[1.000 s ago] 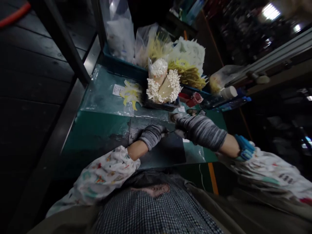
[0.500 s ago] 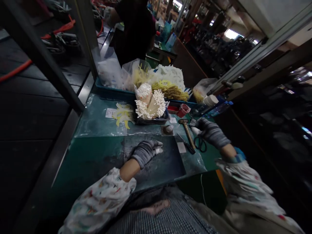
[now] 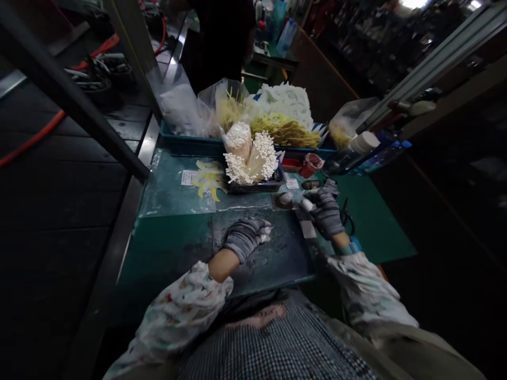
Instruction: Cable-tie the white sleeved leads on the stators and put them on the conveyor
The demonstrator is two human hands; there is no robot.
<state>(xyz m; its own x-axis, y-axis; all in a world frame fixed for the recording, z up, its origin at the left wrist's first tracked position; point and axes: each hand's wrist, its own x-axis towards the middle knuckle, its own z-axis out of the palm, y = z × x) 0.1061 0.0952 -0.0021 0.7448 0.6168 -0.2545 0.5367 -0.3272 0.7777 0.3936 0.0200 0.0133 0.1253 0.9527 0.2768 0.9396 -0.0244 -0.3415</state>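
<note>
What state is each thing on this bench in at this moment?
Left hand: grey-gloved, open, resting palm down on the dark mat.
Right hand: grey-gloved, closed around a white piece.
Scissors: partly hidden behind the right hand; cannot tell if open.
White-tipped sticks: bundled, lying in a dark tray.
Red cup: tilted, at the tray's side.
Yellow cut pieces: lying loose on a clear plastic sheet.
</note>
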